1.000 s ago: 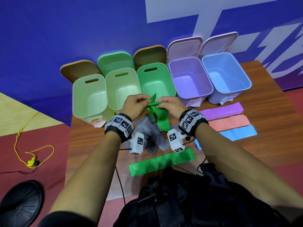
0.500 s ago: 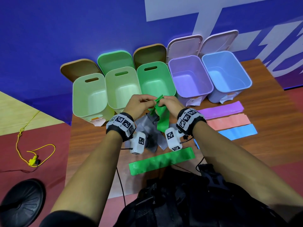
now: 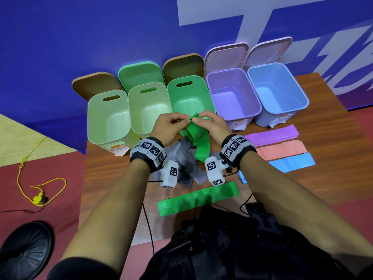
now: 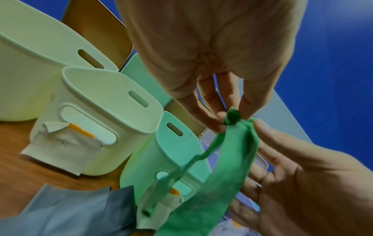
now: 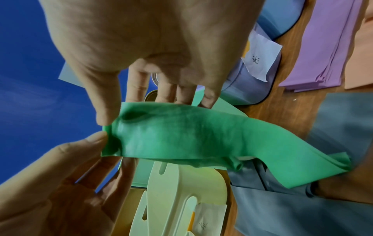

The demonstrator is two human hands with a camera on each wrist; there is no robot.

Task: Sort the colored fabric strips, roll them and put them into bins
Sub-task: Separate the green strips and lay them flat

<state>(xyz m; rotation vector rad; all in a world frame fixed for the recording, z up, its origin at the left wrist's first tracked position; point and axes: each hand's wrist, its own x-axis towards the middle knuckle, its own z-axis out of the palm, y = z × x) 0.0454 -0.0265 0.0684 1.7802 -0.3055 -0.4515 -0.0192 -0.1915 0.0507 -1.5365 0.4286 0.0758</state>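
Both hands hold a green fabric strip up over the table, in front of the green bin. My left hand and right hand pinch its top end between fingertips and thumbs, and the end is folded over into a small curl. The rest of the strip hangs down toward a crumpled grey strip. A second green strip lies flat near the front edge. Purple, salmon and blue strips lie flat at the right.
Five open bins stand in a row at the back: two pale green, the green one, purple and blue, lids leaning on the blue wall. Paper labels hang off the bins' fronts. A yellow cord lies on the floor at left.
The hands drew closer together and shifted slightly forward. The strip's upper end, loose and sticking up before, is now folded into a small curl between the fingertips.
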